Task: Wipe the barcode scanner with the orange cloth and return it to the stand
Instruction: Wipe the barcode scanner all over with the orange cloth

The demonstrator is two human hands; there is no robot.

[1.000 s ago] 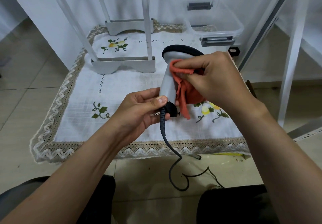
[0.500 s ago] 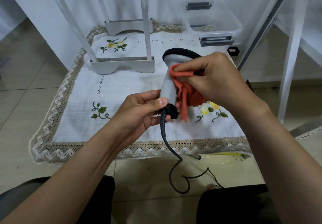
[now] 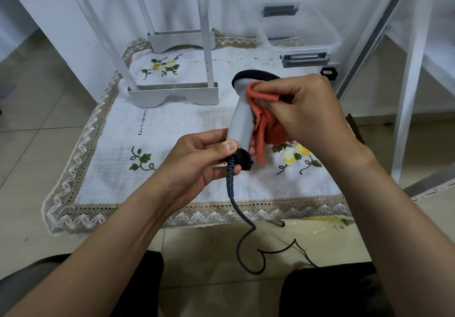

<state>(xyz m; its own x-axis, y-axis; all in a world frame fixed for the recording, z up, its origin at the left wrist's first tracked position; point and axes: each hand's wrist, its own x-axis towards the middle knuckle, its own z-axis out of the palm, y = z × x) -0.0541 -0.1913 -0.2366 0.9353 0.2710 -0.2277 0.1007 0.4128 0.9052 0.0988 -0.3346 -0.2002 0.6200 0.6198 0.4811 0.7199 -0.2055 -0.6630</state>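
From the head view we saw the barcode scanner (image 3: 240,119) held upright in the air above the middle of the embroidered tablecloth (image 3: 172,132), touching nothing but the two hands and the cloth. The left hand (image 3: 197,159) pinched the foot of the handle between thumb and curled fingers, just above the black end cap. We judged that this low hold left the grey shaft bare for wiping. The right hand (image 3: 310,112) had its fingers curled round the bunched orange cloth (image 3: 268,129) and pressed it against the neck just under the dark head, with loose folds hanging beside the handle. We took this as the wiping step under way, the return not yet begun. The cable (image 3: 232,193) dropped from the end cap over the table's front lace edge and looped on the floor between the knees, so any lift or turn would drag it across that edge. A white frame base (image 3: 172,93) stood to the far left of the scanner and a clear plastic box (image 3: 300,33) at the far right corner. Open tablecloth lay left of and beneath the hands. We could not tell which object was the stand.
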